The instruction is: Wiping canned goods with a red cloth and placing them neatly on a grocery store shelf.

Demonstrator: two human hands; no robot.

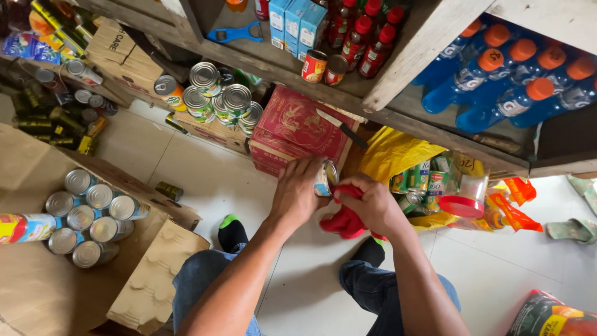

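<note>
Left hand: the left hand (297, 190) grasps a small tin can (325, 178), fingers wrapped round its side, lid end tilted toward the right.
Right hand: the right hand (372, 203) is clenched on a red cloth (344, 219) and presses a fold of it against the can's lower edge.
Can position: held above the white tiled floor (205, 180), between the 2 hands, just in front of a red carton (292, 127).
Cloth: most of it hangs bunched below the right hand, touching the palm.
Left of person: an open cardboard box (37, 274) holds 8 silver-topped cans (93, 218) lying close together, plus 1 can with a red and yellow label at the box's left edge.
Floor: 1 dark can (168, 190) lies alone beside the box.
Behind carton: a stack of silver-lidded cans (217, 96) on brown cartons.
On carton: a knife (341, 129) rests on the far edge.
Right of person: a yellow plastic bag (398, 152) with green-labelled tins (423, 180) and a clear jar with a red lid (463, 196).
Shelf: a wooden shelf (398, 59) carries blue drink bottles with orange caps (504, 87), red-capped bottles (367, 37) and blue cartons (297, 22).
Legs: blue jeans, dark socks with green toes.
</note>
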